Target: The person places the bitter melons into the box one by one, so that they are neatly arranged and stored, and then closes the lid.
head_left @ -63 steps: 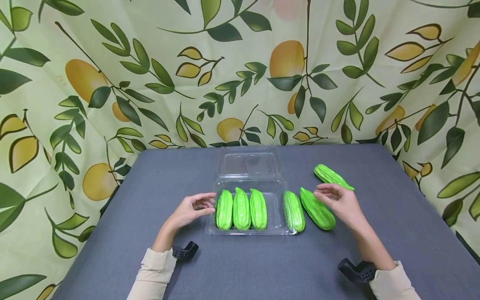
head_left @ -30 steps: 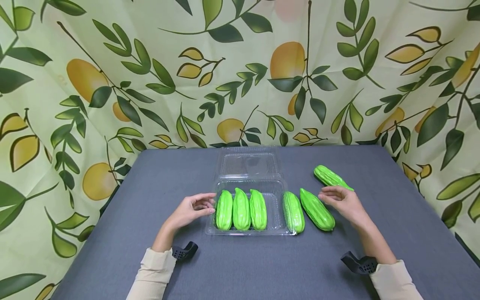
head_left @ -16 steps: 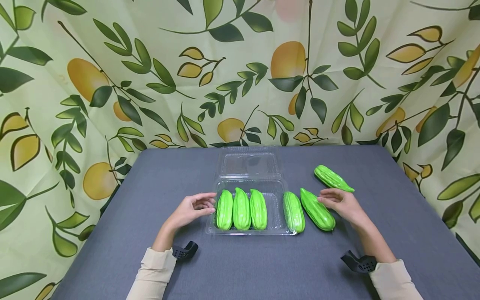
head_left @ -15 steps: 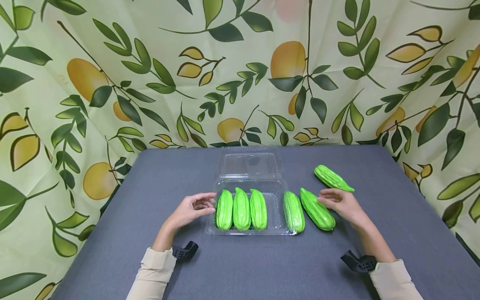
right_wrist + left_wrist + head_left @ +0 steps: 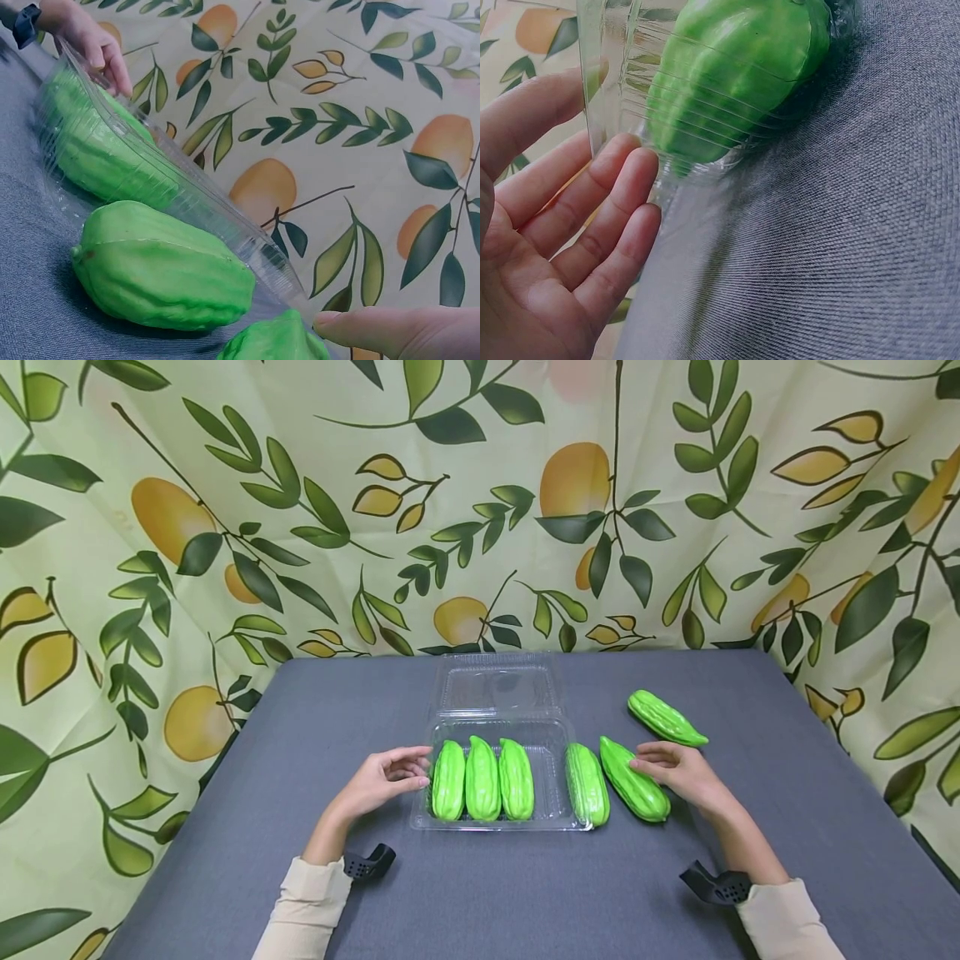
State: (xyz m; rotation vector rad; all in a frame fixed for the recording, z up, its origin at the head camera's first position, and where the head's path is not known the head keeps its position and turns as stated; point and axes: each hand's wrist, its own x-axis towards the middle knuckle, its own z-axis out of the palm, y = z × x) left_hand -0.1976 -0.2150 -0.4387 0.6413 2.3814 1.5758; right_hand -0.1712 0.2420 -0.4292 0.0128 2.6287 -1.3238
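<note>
Clear hinged box (image 5: pixel 551 781), one, on a grey table (image 5: pixel 360 693); lid (image 5: pixel 498 687) laid back. Green gourds, six: three gourds (image 5: pixel 483 779) in a row inside; one outer gourd (image 5: pixel 588 783) just beyond the right wall; one slanted gourd (image 5: pixel 636 781) beside it; one rear gourd (image 5: pixel 663 717) farther back. Left hand (image 5: pixel 386 777): I see relaxed fingers at the box's left wall, gripping nothing. Right hand (image 5: pixel 681 770): loosely extended, ungripped, at the slanted gourd; contact I cannot tell.
</note>
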